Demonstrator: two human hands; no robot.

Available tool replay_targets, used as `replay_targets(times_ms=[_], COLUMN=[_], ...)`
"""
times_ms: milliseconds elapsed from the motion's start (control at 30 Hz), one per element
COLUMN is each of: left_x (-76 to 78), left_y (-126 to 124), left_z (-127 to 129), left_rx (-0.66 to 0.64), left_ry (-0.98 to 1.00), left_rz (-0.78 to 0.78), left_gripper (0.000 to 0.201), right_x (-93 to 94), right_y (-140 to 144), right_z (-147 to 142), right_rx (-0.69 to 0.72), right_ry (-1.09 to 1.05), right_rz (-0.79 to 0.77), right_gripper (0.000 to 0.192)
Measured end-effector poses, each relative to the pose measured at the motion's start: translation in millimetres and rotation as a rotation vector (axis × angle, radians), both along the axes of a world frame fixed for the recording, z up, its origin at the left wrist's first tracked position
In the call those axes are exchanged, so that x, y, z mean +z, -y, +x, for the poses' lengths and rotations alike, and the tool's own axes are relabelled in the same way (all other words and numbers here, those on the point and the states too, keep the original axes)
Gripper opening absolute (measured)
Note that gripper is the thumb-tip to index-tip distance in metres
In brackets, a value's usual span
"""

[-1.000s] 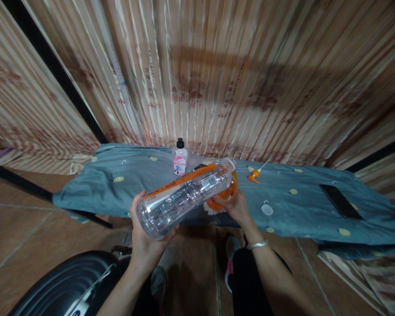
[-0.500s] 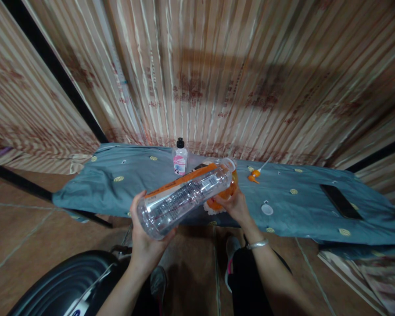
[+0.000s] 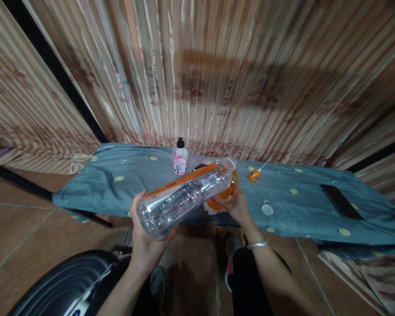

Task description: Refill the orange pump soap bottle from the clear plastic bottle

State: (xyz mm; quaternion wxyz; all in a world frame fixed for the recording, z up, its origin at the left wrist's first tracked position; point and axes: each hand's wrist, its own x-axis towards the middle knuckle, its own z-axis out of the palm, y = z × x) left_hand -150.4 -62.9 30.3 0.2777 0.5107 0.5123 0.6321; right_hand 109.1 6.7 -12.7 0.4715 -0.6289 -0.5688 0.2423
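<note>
My left hand [image 3: 148, 239] is wrapped round the base of a large clear plastic bottle [image 3: 184, 197] with an orange and white label. The bottle is tilted, its uncapped-looking mouth up at the right. Behind its neck is an orange container [image 3: 222, 198], partly hidden, with my right hand [image 3: 235, 205] closed round its side. Whether the bottle's mouth touches that container, I cannot tell. A pale scalloped edge shows under the container. Just beyond the bottle stands a small clear bottle [image 3: 180, 159] with a black cap and pink label.
A narrow surface under a blue-green cloth [image 3: 118, 193] carries small orange pieces [image 3: 255, 176] with a white stick, a white round disc [image 3: 267, 209] and a black phone [image 3: 340, 202]. Striped curtains [image 3: 210, 79] hang behind it. A black ridged object [image 3: 72, 281] is at lower left.
</note>
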Motion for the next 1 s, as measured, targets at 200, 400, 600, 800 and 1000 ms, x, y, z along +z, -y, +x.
replay_targets(times_ms=[200, 400, 600, 800, 1000], left_x=[-3.3, -6.7, -6.0, -4.7, -7.1], left_y=[1.1, -0.3, -0.4, 0.4, 0.5], left_z=[-9.5, -13.2, -9.7, -9.8, -9.7], left_rx=[-0.093, -0.045, -0.069, -0.064, -0.064], left_ry=[-0.146, -0.218, -0.155, -0.196, -0.157], left_rz=[0.017, 0.070, 0.026, 0.026, 0.025], left_gripper=[0.107, 0.108, 0.108, 0.107, 0.108], right_x=[0.9, 0.1, -0.1, -0.9, 0.3], right_y=[0.4, 0.6, 0.7, 0.6, 1.0], right_z=[-0.1, 0.0, 0.5, 1.1, 0.5], right_rx=[0.003, 0.020, 0.004, 0.001, 0.011], right_ry=[0.005, -0.018, 0.007, 0.016, 0.014], right_rz=[0.010, 0.018, 0.013, 0.014, 0.012], right_gripper=[0.066, 0.064, 0.066, 0.067, 0.069])
